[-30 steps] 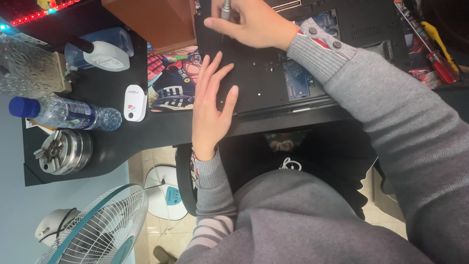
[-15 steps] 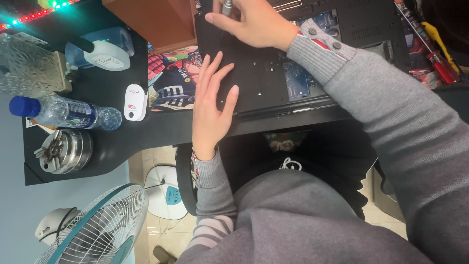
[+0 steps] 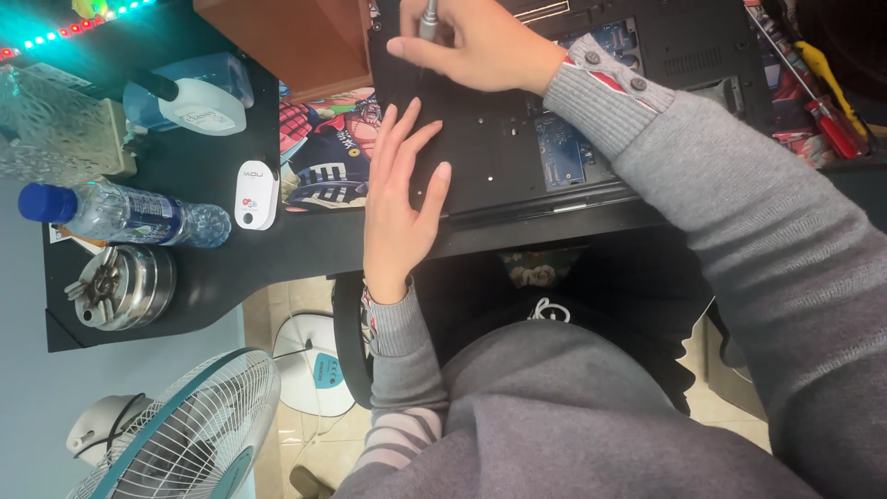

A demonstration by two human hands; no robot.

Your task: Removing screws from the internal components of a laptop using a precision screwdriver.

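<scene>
Right hand [image 3: 480, 46] clamped on screwdriver [image 3: 429, 17], left hand [image 3: 399, 199] flat, fingers apart, on upturned laptop [image 3: 517, 139] on the surface — keep driver vertical, press firmly, avoid cam-out.

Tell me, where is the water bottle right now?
In the head view the water bottle lies on its side at the left of the black desk, between the small white device and the round metal container below it.

Matt black plastic laptop underside [image 3: 517, 139]; bare green circuit board [image 3: 562, 152]. Shiny metal screwdriver shaft [image 3: 429, 17]. Clear, glossy plastic bottle [image 3: 129, 214]. Polished metal tin [image 3: 125, 286]. Soft knitted grey sleeve [image 3: 739, 212]. Smooth wooden box [image 3: 286, 42].
</scene>
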